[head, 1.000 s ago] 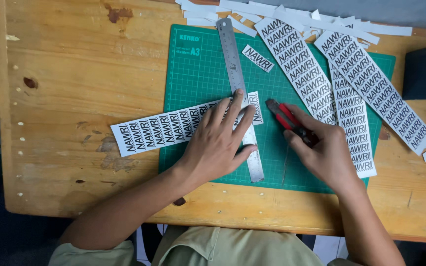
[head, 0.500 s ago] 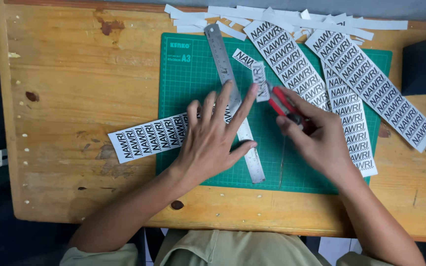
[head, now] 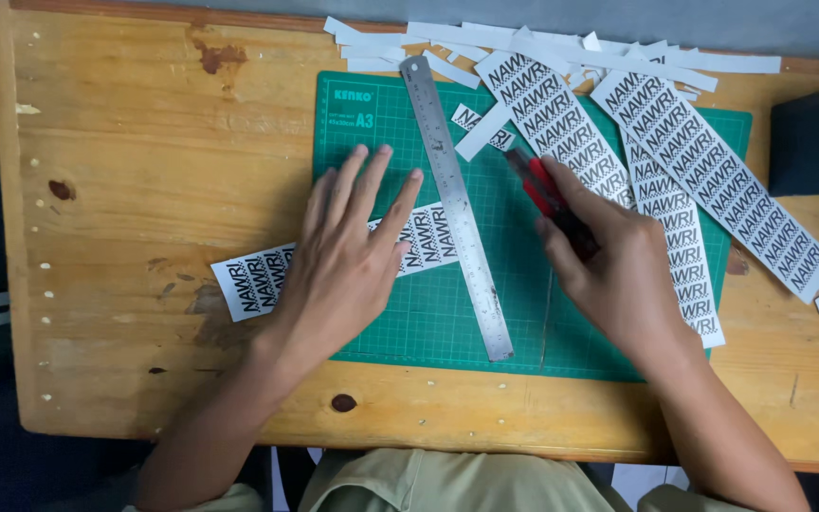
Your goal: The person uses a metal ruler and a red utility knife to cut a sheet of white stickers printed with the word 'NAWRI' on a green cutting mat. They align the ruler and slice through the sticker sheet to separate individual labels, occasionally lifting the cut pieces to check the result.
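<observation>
My left hand (head: pixel 348 254) lies flat, fingers spread, on a white printed paper strip (head: pixel 256 278) that runs across the left edge of the green cutting mat (head: pixel 362 142). A steel ruler (head: pixel 455 204) lies diagonally on the mat just right of that hand, along the strip's right end. My right hand (head: pixel 618 270) grips a red and black utility knife (head: pixel 540 186), its tip pointing up-left near a small cut white slip (head: pixel 482 132) by the ruler's upper part.
Several long printed paper strips (head: pixel 694 161) fan over the mat's right side and the wooden table (head: pixel 125 171). White offcuts (head: pixel 561 43) pile along the table's far edge. A dark object (head: pixel 817 137) sits at the right edge.
The left hand slid the printed strip leftward and now lies left of the ruler instead of on it. The right hand with the knife moved up-right, pushing a cut slip away.
</observation>
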